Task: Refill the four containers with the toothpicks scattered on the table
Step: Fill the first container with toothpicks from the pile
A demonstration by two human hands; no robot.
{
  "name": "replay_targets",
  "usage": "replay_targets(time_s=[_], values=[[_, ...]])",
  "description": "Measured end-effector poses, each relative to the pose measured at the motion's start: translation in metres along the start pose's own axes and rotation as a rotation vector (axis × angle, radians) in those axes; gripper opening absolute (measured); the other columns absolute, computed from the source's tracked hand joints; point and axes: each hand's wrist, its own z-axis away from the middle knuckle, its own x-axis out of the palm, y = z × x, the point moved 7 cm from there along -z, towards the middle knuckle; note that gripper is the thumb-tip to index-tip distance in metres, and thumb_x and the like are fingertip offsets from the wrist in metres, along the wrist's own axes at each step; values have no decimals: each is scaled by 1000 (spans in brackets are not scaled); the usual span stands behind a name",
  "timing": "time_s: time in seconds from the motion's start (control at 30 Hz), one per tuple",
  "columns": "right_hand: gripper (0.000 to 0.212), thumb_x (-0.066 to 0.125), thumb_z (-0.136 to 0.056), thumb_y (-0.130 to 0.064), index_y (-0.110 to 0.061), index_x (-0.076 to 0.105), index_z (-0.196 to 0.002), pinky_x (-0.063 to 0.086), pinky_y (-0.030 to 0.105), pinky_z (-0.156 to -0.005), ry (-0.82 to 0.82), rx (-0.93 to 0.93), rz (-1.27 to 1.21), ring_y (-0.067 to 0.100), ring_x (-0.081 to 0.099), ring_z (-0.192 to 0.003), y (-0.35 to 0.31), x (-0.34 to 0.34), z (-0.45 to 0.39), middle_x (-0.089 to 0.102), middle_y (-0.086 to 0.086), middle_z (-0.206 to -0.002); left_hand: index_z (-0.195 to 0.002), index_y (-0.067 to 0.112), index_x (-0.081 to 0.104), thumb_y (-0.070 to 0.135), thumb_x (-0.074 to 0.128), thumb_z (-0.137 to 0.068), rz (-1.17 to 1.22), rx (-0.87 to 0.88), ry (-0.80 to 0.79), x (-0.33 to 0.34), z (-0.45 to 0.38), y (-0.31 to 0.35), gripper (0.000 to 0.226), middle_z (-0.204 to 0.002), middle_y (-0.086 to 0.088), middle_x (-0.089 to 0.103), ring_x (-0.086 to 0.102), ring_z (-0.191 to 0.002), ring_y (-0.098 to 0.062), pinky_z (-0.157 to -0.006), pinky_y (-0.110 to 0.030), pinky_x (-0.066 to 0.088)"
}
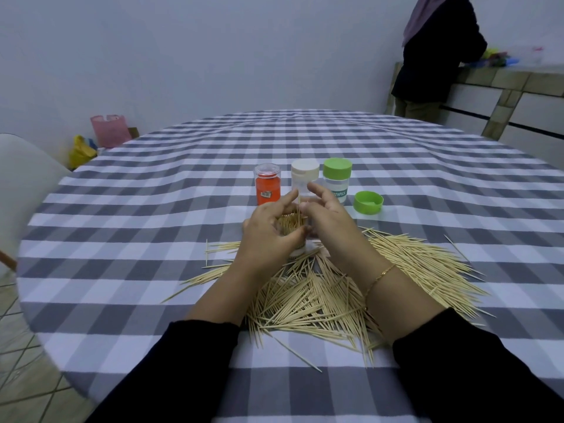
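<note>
A wide pile of scattered toothpicks point(320, 288) lies on the checked tablecloth point(152, 239) under my forearms. My left hand point(268, 230) grips an open container point(291, 227) packed with upright toothpicks, mostly hidden between my hands. My right hand point(329, 218) pinches a toothpick point(300, 200) standing above the container's mouth. Behind stand three closed containers: an orange one with a clear lid point(267, 184), a clear one with a white lid point(305, 175) and a clear one with a green lid point(337, 178). A loose green lid point(368, 203) lies to their right.
A white chair point(21, 184) stands at the table's left edge. Pink and yellow bags point(97, 141) sit on the floor by the wall. A person in dark clothes point(436, 56) stands at a tiled counter point(503, 87) at the back right.
</note>
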Motion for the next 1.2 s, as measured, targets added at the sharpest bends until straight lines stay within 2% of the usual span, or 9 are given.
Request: replay_targets(time_s=[0.1,0.2,0.37,0.5,0.77,0.9,1.0,1.1,1.2], values=[[64,58,-80,-10,-22,34,-139,48,38,-87,-55,58,112,21,56,-100,2,-4,1,51,1,-105,-118,69,35,57,61,-65,16,-19,-17,1,0,-2,61,-110,36,53,48,-124,-6,-109,-47,36],[52,58,-82,-4,-21,39,-128,44,30,-65,-91,86,218,18,57,-86,-1,-13,5,48,2,-92,-123,66,33,58,60,-66,12,-10,-17,1,0,-2,64,-114,30,54,49,-123,-8,-108,-46,37],[35,56,-81,15,-16,49,-96,36,24,-50,-65,32,41,15,51,-58,-9,-21,6,49,3,-73,-136,51,38,31,76,-80,33,-18,-4,1,0,-8,71,-115,17,56,52,-119,-9,-105,-45,43],[21,61,-85,8,-12,53,-85,43,15,-43,-11,-56,-45,6,58,-52,-18,-23,10,53,3,-72,-136,47,37,28,76,-80,23,5,-9,1,-1,-6,70,-117,11,56,50,-120,-9,-107,-43,41],[11,62,-89,-8,-17,63,-84,51,15,-58,149,-275,125,6,60,-67,-28,-22,12,64,-1,-77,-132,27,58,29,72,-84,-43,56,-3,2,-3,-2,50,-108,12,60,52,-112,-8,-96,-26,41],[16,62,-90,-11,-16,66,-105,56,29,-76,190,-306,274,14,64,-83,-20,-16,9,65,-1,-85,-120,21,69,38,65,-83,-7,61,36,-2,-4,-3,41,-109,5,66,56,-111,-13,-97,-37,47],[27,59,-92,-12,-17,65,-118,50,21,-81,203,-399,394,11,60,-89,-23,-13,12,64,-2,-92,-116,22,71,27,70,-87,-43,65,65,-4,-6,-3,30,-110,6,65,52,-113,-11,-100,-40,43],[29,57,-93,-16,-17,65,-121,41,7,-78,205,-501,525,2,53,-87,-28,-9,17,59,-4,-95,-114,24,71,38,70,-83,-56,48,78,-4,-7,-4,34,-112,10,60,48,-115,-9,-103,-43,41],[26,58,-92,-19,-18,68,-116,45,16,-79,189,-570,562,3,54,-87,-29,-5,20,58,-5,-93,-110,27,72,57,56,-73,-84,51,83,-4,-8,-7,51,-111,14,60,48,-115,-6,-102,-44,42]])
